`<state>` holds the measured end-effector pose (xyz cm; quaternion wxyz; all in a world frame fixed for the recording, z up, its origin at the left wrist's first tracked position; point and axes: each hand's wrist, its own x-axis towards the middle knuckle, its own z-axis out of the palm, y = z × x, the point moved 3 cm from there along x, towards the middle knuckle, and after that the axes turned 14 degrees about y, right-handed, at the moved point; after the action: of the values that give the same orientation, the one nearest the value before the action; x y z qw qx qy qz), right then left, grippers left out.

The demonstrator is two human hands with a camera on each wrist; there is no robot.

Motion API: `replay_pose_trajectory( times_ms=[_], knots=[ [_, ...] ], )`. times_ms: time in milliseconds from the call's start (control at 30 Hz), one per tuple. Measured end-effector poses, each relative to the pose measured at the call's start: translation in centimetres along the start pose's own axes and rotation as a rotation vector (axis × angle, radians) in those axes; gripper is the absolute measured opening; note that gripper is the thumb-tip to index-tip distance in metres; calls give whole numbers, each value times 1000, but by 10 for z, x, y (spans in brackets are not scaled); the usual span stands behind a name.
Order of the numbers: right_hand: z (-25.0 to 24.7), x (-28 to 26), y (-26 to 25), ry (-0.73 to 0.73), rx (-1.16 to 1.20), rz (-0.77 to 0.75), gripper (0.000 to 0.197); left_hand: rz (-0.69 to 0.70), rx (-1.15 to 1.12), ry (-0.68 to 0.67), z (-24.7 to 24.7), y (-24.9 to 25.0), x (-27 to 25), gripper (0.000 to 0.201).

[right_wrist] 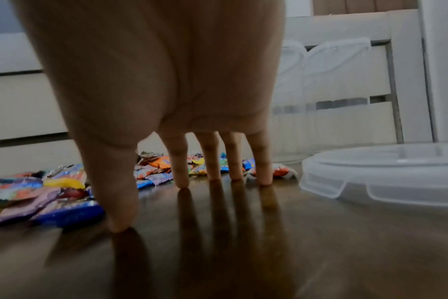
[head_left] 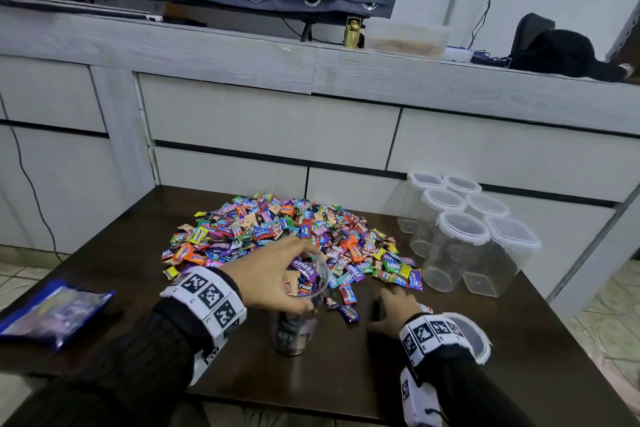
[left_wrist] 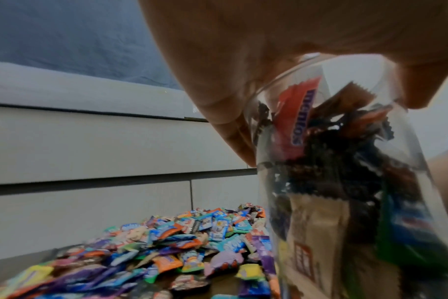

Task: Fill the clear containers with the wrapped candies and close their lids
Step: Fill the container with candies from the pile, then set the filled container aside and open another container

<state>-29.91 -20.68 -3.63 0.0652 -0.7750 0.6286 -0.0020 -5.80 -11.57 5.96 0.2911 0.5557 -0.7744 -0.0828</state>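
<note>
A big heap of wrapped candies (head_left: 287,236) (left_wrist: 171,252) lies mid-table. My left hand (head_left: 273,277) (left_wrist: 269,50) grips the rim of a round clear container (head_left: 298,305) (left_wrist: 345,182) that stands on the table, nearly full of candies. My right hand (head_left: 393,312) (right_wrist: 182,101) is spread, its straight fingertips (right_wrist: 183,182) touching the dark tabletop and holding nothing. A round clear lid (head_left: 471,340) (right_wrist: 386,174) lies flat just right of that hand. Several empty lidded clear containers (head_left: 467,236) (right_wrist: 320,97) stand at the table's right back.
A blue-edged plastic bag (head_left: 52,315) lies at the table's left edge. The dark wooden table (head_left: 311,374) stands against white drawers (head_left: 270,128). A few loose candies (head_left: 348,312) lie between my two hands.
</note>
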Motion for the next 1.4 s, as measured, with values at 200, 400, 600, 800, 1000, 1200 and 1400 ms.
replay_pose_trajectory(
  times_ms=[200, 400, 600, 800, 1000, 1200, 1400],
  knots=[
    [1, 6, 0, -16, -32, 25, 74, -63, 61, -9, -47, -29, -43, 67],
    [-2, 13, -2, -66, -37, 55, 77, -307, 195, 66, -101, -81, -79, 76],
    [-3, 15, -2, -75, -28, 56, 76, -525, 345, 148, -123, -129, -88, 77],
    [-2, 13, -1, -57, -36, 30, 74, -602, 523, 165, -120, -142, -84, 76],
    [-16, 7, -7, -43, -18, -36, 55, -531, 696, 256, -111, -122, -73, 76],
    [-102, 0, 1, 710, 192, -153, 16, -90, 454, 260, -54, -55, -37, 44],
    [-150, 19, 55, 739, -120, 89, 58, 101, 368, -234, 58, 2, -23, 46]
  ],
)
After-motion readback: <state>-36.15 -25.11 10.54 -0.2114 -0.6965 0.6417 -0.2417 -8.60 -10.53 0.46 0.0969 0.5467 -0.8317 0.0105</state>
